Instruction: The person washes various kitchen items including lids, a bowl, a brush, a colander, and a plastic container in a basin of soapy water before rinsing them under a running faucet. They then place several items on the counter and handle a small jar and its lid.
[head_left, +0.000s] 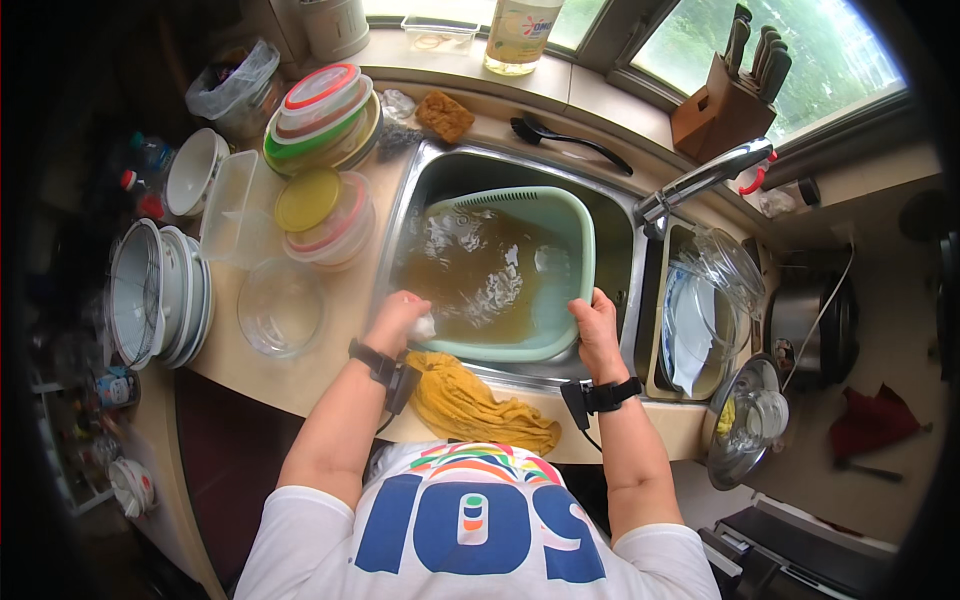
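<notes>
A pale green plastic basin (589, 247) holding brownish water sits tilted in the stainless steel sink (634, 262). My left hand (397, 321) is at the basin's near left corner, its fingers closed around a small white thing (424, 325) that I cannot make out. At the near right corner, my right hand (598, 330) grips the basin's rim. A yellow cloth (480, 401) lies on the counter edge between my forearms. The chrome faucet (701, 176) reaches up from the sink's far right corner.
Stacked lidded containers (322, 120), a glass bowl (280, 307) and stacked bowls (180, 292) stand left. Behind the sink lie a sponge (445, 116) and a black brush (574, 139). A dish rack (690, 330) and a metal bowl (742, 427) are right.
</notes>
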